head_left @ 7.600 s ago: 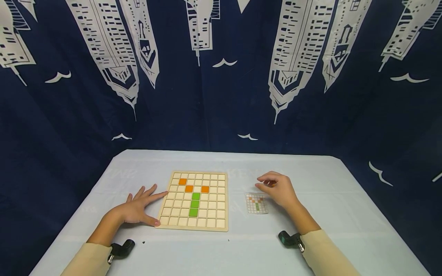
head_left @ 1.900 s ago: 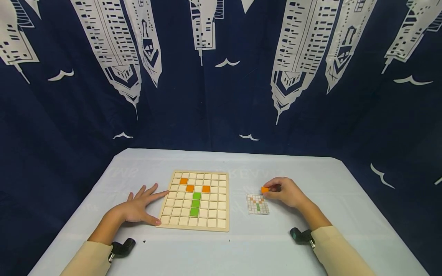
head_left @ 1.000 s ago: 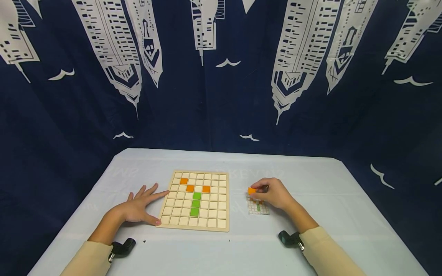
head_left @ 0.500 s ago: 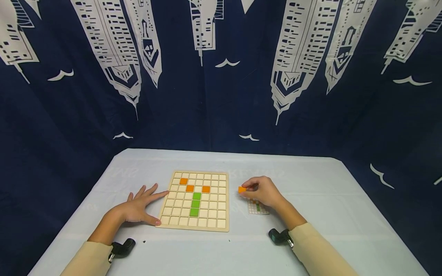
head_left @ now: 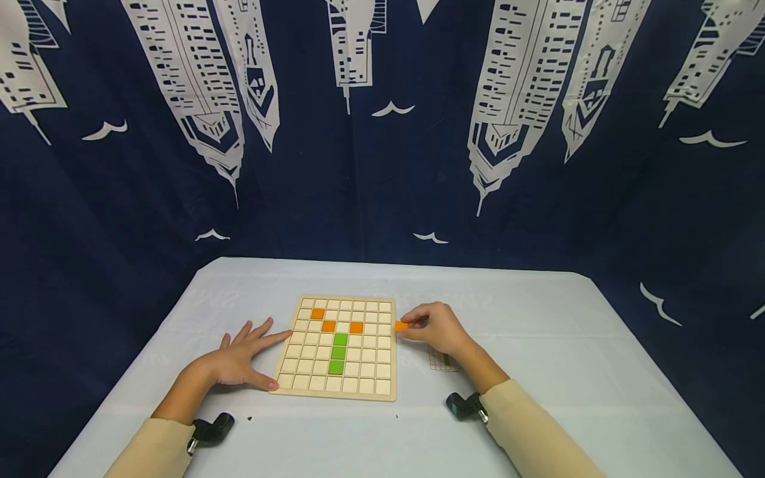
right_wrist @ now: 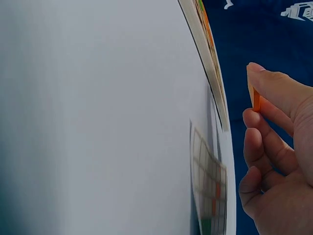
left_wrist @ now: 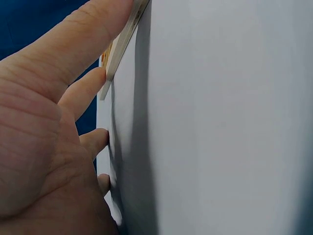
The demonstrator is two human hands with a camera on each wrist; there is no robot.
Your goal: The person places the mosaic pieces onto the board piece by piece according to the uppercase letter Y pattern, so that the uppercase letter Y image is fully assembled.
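Note:
A square wooden grid board (head_left: 364, 372) lies on the table, with three orange tiles and three green tiles among its cream cells. My left hand (head_left: 236, 362) is spread at the board's left side, thumb at the near corner and index fingertip at the edge. Between thumb and fingers my right hand (head_left: 439, 328) pinches an orange tile (head_left: 401, 326), right at the board's right edge in the head view. In the right wrist view that orange tile (right_wrist: 255, 98) is held on edge, above the table. The printed pattern card (right_wrist: 209, 181) is partly hidden under the right hand in the head view.
The white-covered table (head_left: 299, 438) carries a small dark speck (head_left: 250, 418) near the left forearm. Behind it hangs a navy curtain (head_left: 358, 186) with white building prints. A black wrist device (head_left: 463, 406) sits at the right sleeve, another (head_left: 215, 429) at the left.
Carrying the orange tile, my right hand has moved left from beside the card, across it, to the board's right edge. The left hand and the board's tiles stay as they were.

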